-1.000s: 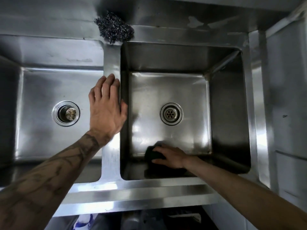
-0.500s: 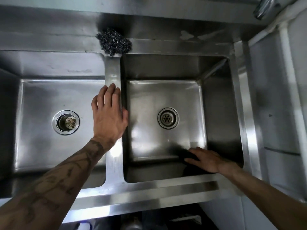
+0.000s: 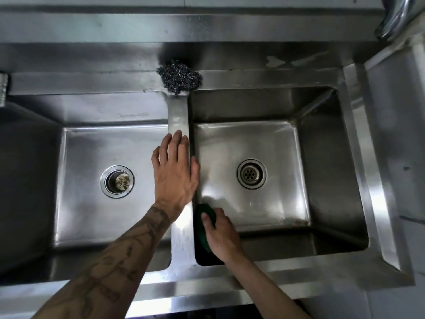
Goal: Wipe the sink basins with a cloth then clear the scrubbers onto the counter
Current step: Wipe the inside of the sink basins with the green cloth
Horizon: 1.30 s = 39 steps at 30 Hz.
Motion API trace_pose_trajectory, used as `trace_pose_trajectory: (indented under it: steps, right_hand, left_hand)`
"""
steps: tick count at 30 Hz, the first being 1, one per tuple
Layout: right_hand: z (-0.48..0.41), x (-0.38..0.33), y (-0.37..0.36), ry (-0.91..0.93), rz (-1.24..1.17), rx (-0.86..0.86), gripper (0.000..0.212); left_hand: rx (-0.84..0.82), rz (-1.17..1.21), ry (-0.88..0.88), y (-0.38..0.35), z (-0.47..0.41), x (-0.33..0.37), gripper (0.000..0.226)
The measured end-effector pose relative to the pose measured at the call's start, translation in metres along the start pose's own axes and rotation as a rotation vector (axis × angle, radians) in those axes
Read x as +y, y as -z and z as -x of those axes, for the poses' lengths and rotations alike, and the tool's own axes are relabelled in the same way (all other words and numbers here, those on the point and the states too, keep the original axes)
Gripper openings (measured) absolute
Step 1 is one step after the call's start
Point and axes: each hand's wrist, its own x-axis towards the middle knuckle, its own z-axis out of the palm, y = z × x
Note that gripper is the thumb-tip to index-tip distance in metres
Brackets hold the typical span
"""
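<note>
A steel double sink fills the view. My right hand (image 3: 222, 233) is down in the right basin (image 3: 322, 180), pressing a dark green cloth (image 3: 202, 226) against its near-left wall. My left hand (image 3: 174, 173) lies flat, fingers together, on the divider (image 3: 178, 113) between the two basins and holds nothing. A steel wool scrubber (image 3: 179, 77) sits on the back ledge at the head of the divider. The left basin (image 3: 78, 192) has nothing in it but its drain.
The right drain (image 3: 251, 173) and the left drain with a strainer (image 3: 117, 181) sit mid-basin. A faucet spout (image 3: 393, 17) shows at the top right. A steel counter edge (image 3: 379, 203) runs along the right. A small metallic thing (image 3: 3, 88) is at the left edge.
My right hand swept the cloth from the basin's near middle to its near-right corner, then back to the near-left wall. My left hand stayed on the divider. The view moved closer.
</note>
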Motion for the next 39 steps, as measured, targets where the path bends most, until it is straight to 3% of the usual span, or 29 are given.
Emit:
trace_pose_trajectory:
  steps: [5, 11, 17, 25, 31, 39]
  right_hand:
    - [-0.03, -0.037, -0.008, 0.208, -0.239, 0.229, 0.038]
    - [-0.102, -0.087, 0.018, 0.385, -0.455, 0.303, 0.037]
    - [-0.172, -0.152, 0.061, 0.534, -0.4, 0.434, 0.042]
    - [-0.147, -0.107, 0.036, 0.526, -0.44, 0.328, 0.044]
    - [-0.176, -0.154, 0.055, 0.538, -0.421, 0.511, 0.037]
    - [-0.187, -0.141, 0.088, 0.552, -0.367, 0.733, 0.032]
  left_hand:
    - [0.007, 0.013, 0.013, -0.001, 0.0, 0.001, 0.049]
    - [0.017, 0.0, 0.01, -0.008, -0.001, -0.002, 0.051]
    - [0.047, -0.037, -0.017, -0.013, -0.001, -0.006, 0.051]
    - [0.041, -0.052, -0.017, -0.013, -0.001, -0.005, 0.051]
    - [0.022, -0.059, -0.004, -0.009, -0.002, -0.003, 0.052]
    - [0.003, -0.05, -0.008, -0.008, -0.001, -0.005, 0.053]
